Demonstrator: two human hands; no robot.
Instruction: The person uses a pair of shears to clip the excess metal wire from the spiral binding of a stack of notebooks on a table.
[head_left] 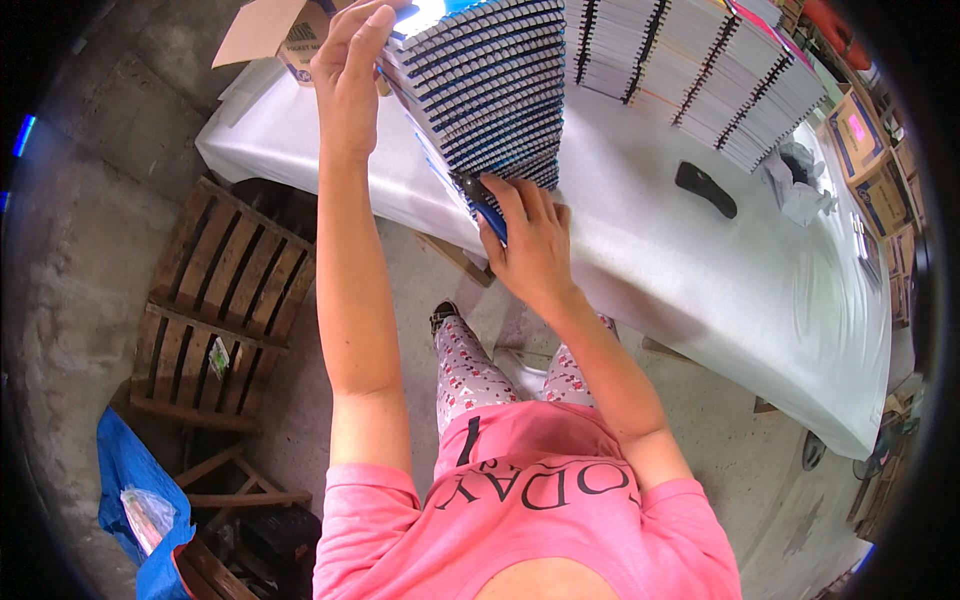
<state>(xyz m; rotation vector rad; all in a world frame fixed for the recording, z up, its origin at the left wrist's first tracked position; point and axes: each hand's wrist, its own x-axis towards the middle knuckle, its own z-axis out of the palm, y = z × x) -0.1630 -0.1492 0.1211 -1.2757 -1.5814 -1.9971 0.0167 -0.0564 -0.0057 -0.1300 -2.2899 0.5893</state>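
A tall stack of coil-bound notebooks point(490, 85) stands at the near edge of the white-covered table point(620, 250), its black coils facing me in rows. My left hand point(352, 55) is raised at the stack's upper left corner, fingers stretched out and partly cut off by the picture's top edge. Lower down, my right hand point(535, 240) is closed around a black-and-blue hand tool point(487, 208) resembling pliers. The tool's dark head is against the coils near the stack's bottom left; its exact kind is partly hidden by my fingers.
More coil-bound stacks point(690, 65) stand along the table's far side. A black flat object point(706, 190) and crumpled plastic point(800, 185) lie right of them. Cardboard boxes point(868, 170) are piled at far right. An open carton point(290, 40), wooden pallet point(220, 300) and blue bag point(150, 500) are at left.
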